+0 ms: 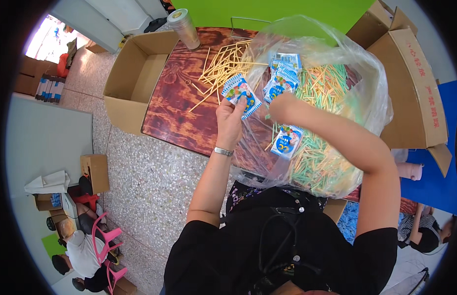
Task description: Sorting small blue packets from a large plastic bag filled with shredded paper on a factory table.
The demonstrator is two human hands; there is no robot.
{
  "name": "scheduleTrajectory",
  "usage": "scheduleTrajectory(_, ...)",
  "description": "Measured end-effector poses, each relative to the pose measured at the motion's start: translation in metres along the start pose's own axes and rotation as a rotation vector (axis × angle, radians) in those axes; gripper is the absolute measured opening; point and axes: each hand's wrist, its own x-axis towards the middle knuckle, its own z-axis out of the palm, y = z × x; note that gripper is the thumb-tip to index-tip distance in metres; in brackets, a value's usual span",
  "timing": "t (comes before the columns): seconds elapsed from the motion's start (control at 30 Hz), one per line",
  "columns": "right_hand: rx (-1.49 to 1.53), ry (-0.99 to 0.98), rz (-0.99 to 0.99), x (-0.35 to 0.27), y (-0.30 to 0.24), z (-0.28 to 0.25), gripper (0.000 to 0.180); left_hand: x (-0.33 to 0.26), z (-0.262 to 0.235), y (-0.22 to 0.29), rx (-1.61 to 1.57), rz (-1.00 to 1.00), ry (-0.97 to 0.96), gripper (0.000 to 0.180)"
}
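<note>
My left hand point(230, 124), a silver band at its wrist, pinches a small blue-and-white printed packet point(241, 95) above the table. My right hand point(283, 109) is curled closed over the bag's opening; its fingers are mostly hidden and what they hold cannot be made out. Several similar packets point(283, 81) lie in a pile just beyond it, and another packet point(287, 140) rests nearer to me. Under and around them spreads a large clear plastic bag point(378, 86) full of thin green, pink and yellowish sticks point(324, 83).
Loose pale-yellow sticks point(223, 66) lie scattered on the red-brown table point(172, 115). A lidded clear canister point(184, 29) stands at the far left corner. Open cardboard boxes flank the table, one at left point(122, 81), one at right point(408, 93). People sit at lower left, near pink chairs point(105, 236).
</note>
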Motion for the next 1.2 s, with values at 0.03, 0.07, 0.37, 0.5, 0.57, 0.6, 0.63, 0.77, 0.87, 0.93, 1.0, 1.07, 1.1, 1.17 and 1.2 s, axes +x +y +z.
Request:
scheduleTrajectory(0.03, -0.003, 0.006, -0.007, 0.014, -0.017, 0.010, 0.017, -0.002, -0.001, 0.000, 0.005, 0.007, 0.004, 0.023)
scheduleTrajectory(0.07, -0.059, -0.021, 0.168, 0.032, -0.027, 0.034, 0.017, -0.001, 0.001, -0.006, 0.007, 0.004, -0.012, 0.023)
scheduleTrajectory(0.37, -0.679, 0.031, 0.350, 0.037, -0.099, 0.063, 0.023, -0.010, -0.012, 0.001, 0.359, 0.016, -0.006, 0.019)
scheduleTrajectory(0.5, 0.257, 0.321, 0.560, 0.038, -0.064, 0.076, 0.025, -0.011, 0.000, -0.007, 0.554, 0.131, 0.023, 0.014)
scheduleTrajectory(0.57, 0.058, 0.161, 0.251, -0.007, -0.033, 0.026, 0.024, -0.012, -0.012, -0.011, 0.686, 0.250, 0.016, 0.015)
scheduleTrajectory(0.6, 0.095, 0.109, 0.142, -0.028, -0.015, 0.003, 0.026, -0.012, -0.013, -0.013, 0.818, 0.372, -0.005, 0.017)
scheduleTrajectory(0.63, 0.138, 0.049, 0.105, -0.046, -0.003, -0.026, 0.025, -0.014, -0.013, -0.011, 0.823, 0.372, 0.009, 0.017)
scheduleTrajectory(0.77, 0.420, 0.232, -0.163, -0.101, 0.036, -0.071, 0.025, -0.015, 0.009, -0.009, 0.850, 0.325, -0.089, 0.018)
scheduleTrajectory(0.87, 0.336, 0.316, -0.191, -0.102, 0.042, -0.075, 0.024, -0.015, 0.019, -0.016, 0.747, 0.225, -0.122, 0.022)
scheduleTrajectory(0.93, 0.276, 0.308, -0.157, -0.106, 0.037, -0.081, 0.022, -0.014, 0.019, -0.024, 0.723, 0.218, -0.135, 0.023)
scheduleTrajectory(1.0, 0.215, 0.298, -0.130, -0.108, 0.031, -0.086, 0.021, -0.013, 0.019, -0.028, 0.630, 0.160, -0.159, 0.024)
scheduleTrajectory(1.07, 0.133, 0.237, -0.077, -0.110, 0.026, -0.088, 0.023, -0.017, 0.026, -0.023, 0.582, 0.112, -0.160, 0.024)
scheduleTrajectory(1.1, 0.131, 0.239, -0.076, -0.111, 0.024, -0.088, 0.023, -0.018, 0.030, -0.020, 0.533, 0.062, -0.163, 0.024)
scheduleTrajectory(1.17, 0.044, 0.217, -0.001, -0.111, 0.019, -0.087, 0.018, -0.017, 0.028, -0.025, 0.568, 0.109, -0.176, 0.024)
scheduleTrajectory(1.2, 0.041, 0.220, -0.002, -0.110, 0.017, -0.088, 0.018, -0.016, 0.027, -0.025, 0.604, 0.154, -0.187, 0.024)
